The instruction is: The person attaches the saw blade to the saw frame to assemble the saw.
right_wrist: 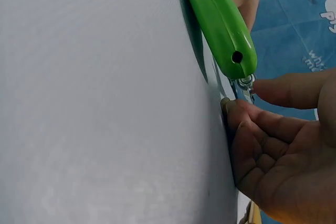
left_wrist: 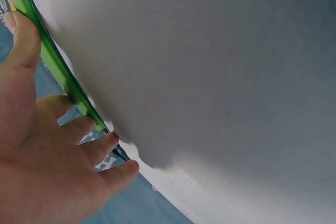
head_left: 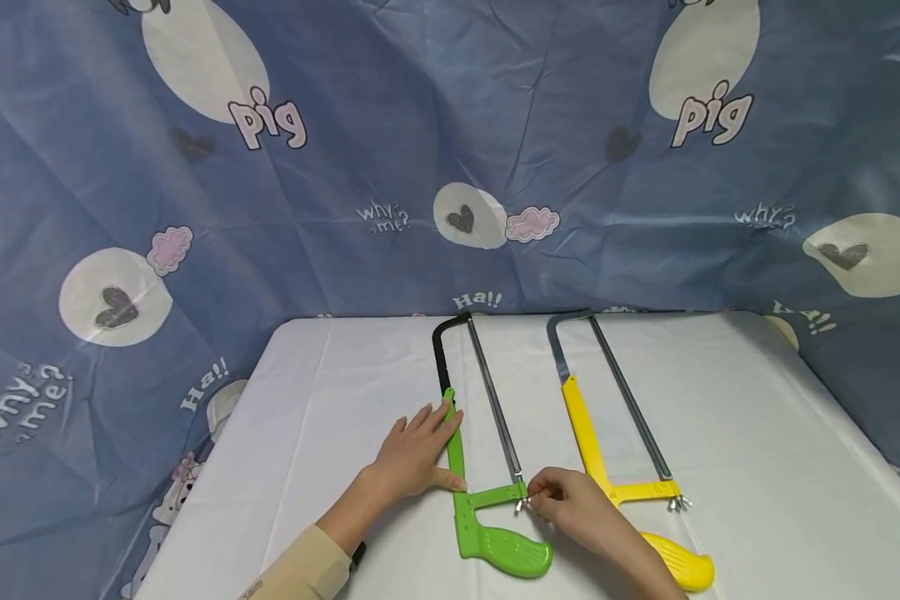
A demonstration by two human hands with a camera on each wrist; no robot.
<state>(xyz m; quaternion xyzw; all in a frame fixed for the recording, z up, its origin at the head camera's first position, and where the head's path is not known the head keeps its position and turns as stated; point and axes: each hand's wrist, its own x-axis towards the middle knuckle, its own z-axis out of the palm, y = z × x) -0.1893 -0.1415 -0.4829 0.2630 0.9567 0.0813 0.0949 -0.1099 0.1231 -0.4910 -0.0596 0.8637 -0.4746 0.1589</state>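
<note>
A green-handled hacksaw (head_left: 506, 546) lies flat on the white-covered table, its black front bow and grey blade pointing away from me. My left hand (head_left: 412, 457) rests on its green frame, fingers spread and fairly straight, thumb near the crossbar. In the left wrist view the fingertips (left_wrist: 109, 139) lie along the frame's edge. At the blade's near end sits a silver wing nut (head_left: 522, 505). My right hand (head_left: 581, 510) pinches at this wing nut with thumb and forefinger, the other fingers curled in. The right wrist view shows the thumb right against the metal below the green handle (right_wrist: 223, 27).
A second hacksaw with a yellow handle (head_left: 678, 562) lies to the right, roughly parallel; my right forearm crosses over part of it. Its own wing nut (head_left: 678, 503) is near my right hand. A blue printed cloth (head_left: 390, 150) hangs behind the white table (head_left: 345, 383).
</note>
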